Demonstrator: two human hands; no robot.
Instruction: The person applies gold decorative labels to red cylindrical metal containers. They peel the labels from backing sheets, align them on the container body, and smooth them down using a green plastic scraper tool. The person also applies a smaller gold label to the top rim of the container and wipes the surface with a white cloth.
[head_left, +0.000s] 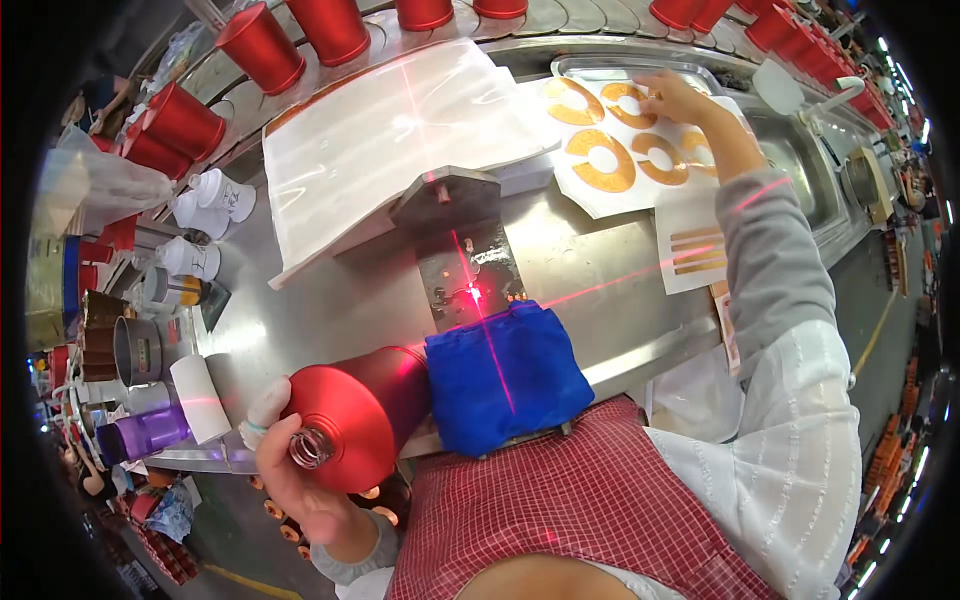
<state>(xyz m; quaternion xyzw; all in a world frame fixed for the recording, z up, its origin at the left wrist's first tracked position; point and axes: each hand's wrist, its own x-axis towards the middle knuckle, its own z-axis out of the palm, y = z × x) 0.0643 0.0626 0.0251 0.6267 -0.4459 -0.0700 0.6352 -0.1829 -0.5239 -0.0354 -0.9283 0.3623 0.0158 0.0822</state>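
A shiny red metallic bottle (350, 420) lies on its side, its threaded silvery neck pointing at me. My left hand (305, 490) is wrapped round its shoulder beside the neck; a white covering shows on one finger. The bottle's far end rests against a blue cloth-covered block (510, 375). At the far right, my right hand (682, 105) reaches over a white sheet (600, 203) bearing several gold C-shaped decals (602, 160). Its fingers look a little apart, with the tips at an upper decal; whether they touch it is unclear.
Red laser lines cross the blue block and a dark metal plate (470, 270). Behind stands a sloping white-covered board (370, 150). Red bottles (260, 48) stand along a slatted conveyor. White tubs (225, 195) and a paper roll (200, 398) are at left, a sink (800, 165) at right.
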